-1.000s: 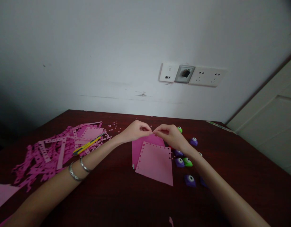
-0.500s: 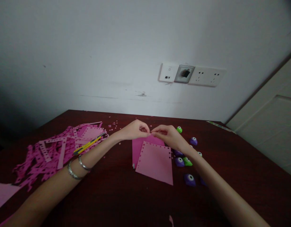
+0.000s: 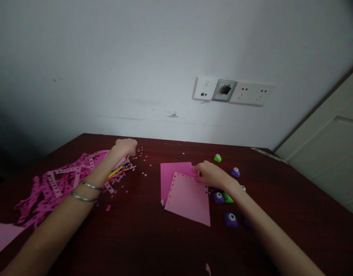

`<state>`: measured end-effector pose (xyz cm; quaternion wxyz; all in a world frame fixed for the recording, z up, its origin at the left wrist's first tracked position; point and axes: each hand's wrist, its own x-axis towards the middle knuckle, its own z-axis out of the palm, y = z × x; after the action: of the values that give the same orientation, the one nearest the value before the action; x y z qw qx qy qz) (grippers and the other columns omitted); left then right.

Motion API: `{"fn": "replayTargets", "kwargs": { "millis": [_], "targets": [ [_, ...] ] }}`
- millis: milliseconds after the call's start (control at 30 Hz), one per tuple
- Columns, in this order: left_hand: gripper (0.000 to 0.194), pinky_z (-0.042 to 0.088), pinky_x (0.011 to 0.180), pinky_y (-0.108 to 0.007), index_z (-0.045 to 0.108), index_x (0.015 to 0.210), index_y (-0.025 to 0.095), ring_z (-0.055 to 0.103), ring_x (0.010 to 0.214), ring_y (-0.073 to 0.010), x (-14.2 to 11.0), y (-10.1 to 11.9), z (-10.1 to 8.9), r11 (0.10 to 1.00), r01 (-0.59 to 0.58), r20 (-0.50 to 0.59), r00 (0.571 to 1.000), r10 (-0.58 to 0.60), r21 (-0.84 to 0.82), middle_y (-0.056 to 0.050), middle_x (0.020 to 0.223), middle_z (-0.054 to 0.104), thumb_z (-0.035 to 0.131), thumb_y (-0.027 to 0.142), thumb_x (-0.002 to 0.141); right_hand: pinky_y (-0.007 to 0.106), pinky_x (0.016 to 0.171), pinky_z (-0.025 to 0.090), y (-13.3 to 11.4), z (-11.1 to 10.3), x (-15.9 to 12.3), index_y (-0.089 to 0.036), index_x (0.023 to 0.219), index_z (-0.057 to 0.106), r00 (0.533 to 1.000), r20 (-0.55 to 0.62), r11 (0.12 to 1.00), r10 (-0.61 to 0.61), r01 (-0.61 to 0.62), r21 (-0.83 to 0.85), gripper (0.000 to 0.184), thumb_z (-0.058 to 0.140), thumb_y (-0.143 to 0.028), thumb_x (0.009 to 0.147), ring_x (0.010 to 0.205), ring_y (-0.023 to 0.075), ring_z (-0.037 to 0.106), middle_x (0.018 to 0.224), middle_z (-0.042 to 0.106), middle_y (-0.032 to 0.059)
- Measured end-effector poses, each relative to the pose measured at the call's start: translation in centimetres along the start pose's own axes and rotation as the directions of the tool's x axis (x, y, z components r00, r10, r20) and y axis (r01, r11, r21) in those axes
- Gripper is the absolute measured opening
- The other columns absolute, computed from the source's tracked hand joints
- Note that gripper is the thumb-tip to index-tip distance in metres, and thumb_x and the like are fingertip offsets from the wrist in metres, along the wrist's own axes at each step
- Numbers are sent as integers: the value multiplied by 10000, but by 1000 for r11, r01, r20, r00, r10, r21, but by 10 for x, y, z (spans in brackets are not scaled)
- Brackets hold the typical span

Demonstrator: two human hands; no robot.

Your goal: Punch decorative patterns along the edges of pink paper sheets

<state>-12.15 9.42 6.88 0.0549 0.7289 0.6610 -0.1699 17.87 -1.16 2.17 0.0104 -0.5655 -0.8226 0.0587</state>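
My left hand [image 3: 126,147] is above the far end of a heap of punched pink paper strips [image 3: 61,180], its fingers curled downward and mostly hidden behind the knuckles. Beneath that wrist a yellow cutter knife [image 3: 115,172] lies partly covered. At the upper right corner of two stacked sheets my right hand [image 3: 208,173] is bent, fingertips drawn together; whether it grips paper there is unclear. A light pink sheet [image 3: 188,199] with holes punched along its edges overlaps a darker pink sheet [image 3: 173,168]. Small punched bits [image 3: 140,150] are scattered beside my left hand.
Purple and green craft punches [image 3: 231,219] stand right of the sheets, some behind my right forearm. Another pink sheet [image 3: 4,235] lies at the left edge. A ruler-like strip [image 3: 268,154] rests at the far right. Wall sockets [image 3: 251,93] are above the dark table [image 3: 153,245].
My hands, together above the sheets before, have parted. The left moved left to the scrap heap; the right came slightly down and right onto the sheets' corner. The sheets stayed put.
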Motion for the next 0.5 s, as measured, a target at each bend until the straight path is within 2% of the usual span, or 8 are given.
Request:
{"fn": "replayTargets", "kwargs": {
  "millis": [100,200,267,333,367,433,500],
  "targets": [
    [74,412,677,-354,632,672,124,576,769,-263,6,4,1,998,-61,-145,988,57,-20,-120,686,622,630,166,611,253,584,341,-4,2,1,-150,706,663,1000,11,999,-25,25,-46,113,571,-95,671,738,214,593,703,664,91],
    [124,397,618,-286,647,723,147,573,680,-189,10,18,8,951,-288,-215,942,259,-115,-91,767,649,596,221,637,258,597,343,-3,4,2,-148,738,664,1000,14,998,-21,22,-62,112,579,-105,680,779,231,585,732,668,102],
    [143,383,596,-244,654,713,153,562,636,-142,9,34,16,847,-491,-212,866,452,-201,-53,738,657,567,254,661,256,611,350,-2,5,3,-156,779,667,1000,16,998,-19,20,-58,138,576,-108,688,804,230,583,768,675,99],
    [151,375,591,-219,666,700,145,556,620,-117,6,54,28,702,-661,-212,750,627,-265,-34,702,658,557,244,663,254,621,355,-1,6,3,-162,792,668,1000,21,999,-16,17,-50,152,570,-104,691,797,222,585,771,679,94],
    [159,370,584,-215,673,704,142,553,613,-113,3,64,34,644,-709,-212,703,679,-289,-31,688,657,550,234,665,255,626,358,-1,7,4,-160,789,668,1000,21,999,-14,15,-48,152,569,-102,690,793,221,586,768,680,95],
    [166,357,567,-213,682,696,136,540,585,-104,-1,83,46,572,-752,-228,651,724,-328,-23,653,650,543,220,661,259,640,363,-1,8,4,-151,782,668,1000,18,999,-13,14,-44,147,572,-98,683,803,228,587,778,681,104],
    [170,339,542,-216,676,655,126,524,563,-102,-4,96,57,538,-741,-253,654,713,-402,-22,620,637,551,241,663,260,651,366,0,9,5,-144,785,667,1000,14,999,-15,15,-37,155,573,-89,675,820,233,587,801,681,112]
  ]
}}
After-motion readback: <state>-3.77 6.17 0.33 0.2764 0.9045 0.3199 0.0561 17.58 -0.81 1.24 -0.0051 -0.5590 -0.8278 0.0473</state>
